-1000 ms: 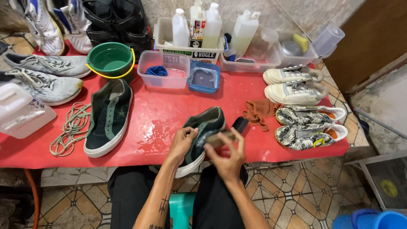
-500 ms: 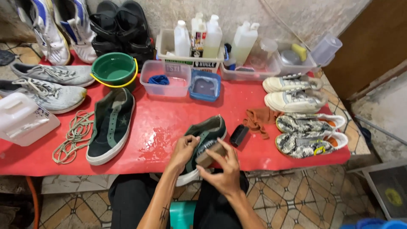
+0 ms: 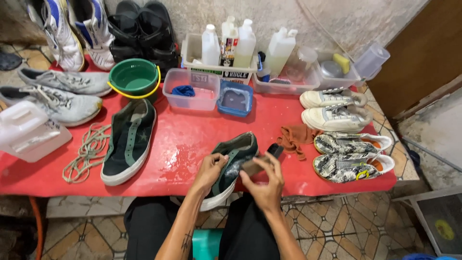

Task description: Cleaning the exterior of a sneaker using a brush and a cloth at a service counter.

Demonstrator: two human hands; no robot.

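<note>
My left hand (image 3: 210, 171) grips the side of a dark green sneaker (image 3: 234, 156) with a white sole, which lies tilted at the front edge of the red table (image 3: 183, 139). My right hand (image 3: 263, 183) holds a dark brush (image 3: 262, 161) pressed against the sneaker's side, where there is white foam. The matching dark green sneaker (image 3: 129, 139) lies flat to the left, with a coil of beige laces (image 3: 86, 153) beside it.
A green basin (image 3: 133, 77), a clear tub (image 3: 191, 89) with a blue cloth, a small blue tub (image 3: 235, 98), bottles in a white tray (image 3: 226, 45), an orange-brown rag (image 3: 294, 138), white sneakers (image 3: 332, 108), patterned sneakers (image 3: 351, 154), grey sneakers (image 3: 57, 94) and a white jug (image 3: 29, 130) crowd the table.
The view has shifted slightly. My right hand has moved the brush along the sneaker's side while my left hand keeps holding the shoe.
</note>
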